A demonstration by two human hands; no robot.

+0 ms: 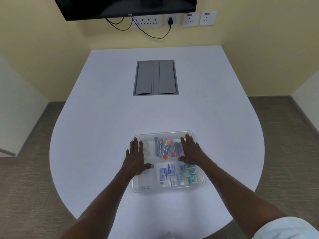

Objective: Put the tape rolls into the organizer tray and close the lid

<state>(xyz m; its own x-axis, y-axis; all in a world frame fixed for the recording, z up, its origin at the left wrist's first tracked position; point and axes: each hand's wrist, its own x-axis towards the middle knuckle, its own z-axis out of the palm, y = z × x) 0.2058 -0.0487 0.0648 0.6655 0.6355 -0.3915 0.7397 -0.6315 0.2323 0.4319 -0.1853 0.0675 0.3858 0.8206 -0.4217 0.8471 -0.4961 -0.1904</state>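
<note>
A clear plastic organizer tray [138,188] lies on the white table near its front edge, with its transparent lid lying on top. My left hand [136,156] rests flat, fingers spread, on the lid's left side. My right hand [190,150] rests flat on the lid's upper right. Under the lid beside my left hand I make out clear tape rolls [146,150] in the left compartment. Coloured pens and clips [165,147] fill the top middle compartment, and small blue boxes [189,175] the lower right.
A grey recessed cable box [155,77] sits in the table's middle. The white table [103,118] curves round at its front edge. A black screen [126,6], wall sockets and hanging cables are on the far wall. Carpet lies on both sides.
</note>
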